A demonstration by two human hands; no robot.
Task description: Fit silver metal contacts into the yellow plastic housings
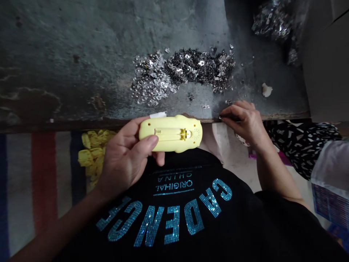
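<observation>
My left hand (128,154) is closed around a yellow plastic toy body (171,133), held flat with its underside and open battery slot facing up, just in front of the table's near edge. My right hand (244,122) rests on that edge with its fingertips pinched together on a small metal piece (221,117) too small to name. A pile of small shiny metal parts (182,72) lies on the grey table (81,54) just beyond both hands.
A second heap of metal parts (272,18) sits at the back right beside a grey box (327,62). Yellow plastic pieces (92,153) lie below the table at left. A small white lump (266,90) lies on the table. Patterned fabric (300,145) is at right.
</observation>
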